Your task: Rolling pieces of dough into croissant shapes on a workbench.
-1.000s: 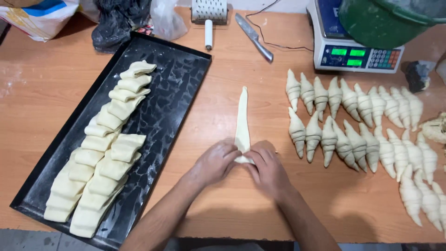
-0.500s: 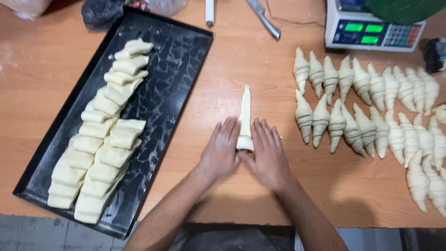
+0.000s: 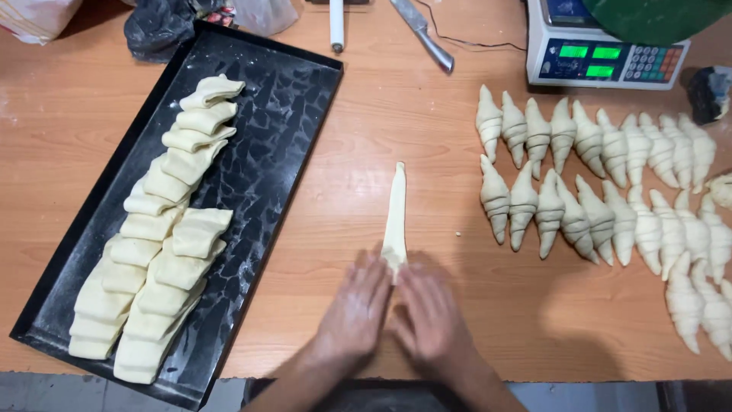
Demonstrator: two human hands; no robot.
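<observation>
A long thin triangle of pale dough (image 3: 396, 215) lies on the wooden table (image 3: 381, 114), its point away from me. My left hand (image 3: 355, 313) and my right hand (image 3: 428, 317) lie flat side by side over its wide near end, fingers pressing on the dough. The near end is hidden under my fingers. To the right lie two rows of several rolled raw croissants (image 3: 579, 175).
A black baking tray (image 3: 282, 114) at the left holds several folded dough pieces (image 3: 156, 244). At the back stand a digital scale (image 3: 602, 53), a knife (image 3: 423, 34), a white roller handle (image 3: 336, 23) and plastic bags (image 3: 160, 30). The table's front edge is close below my wrists.
My hands have slid back toward me along the dough strip, from its middle to its near end. The camera view has shifted slightly.
</observation>
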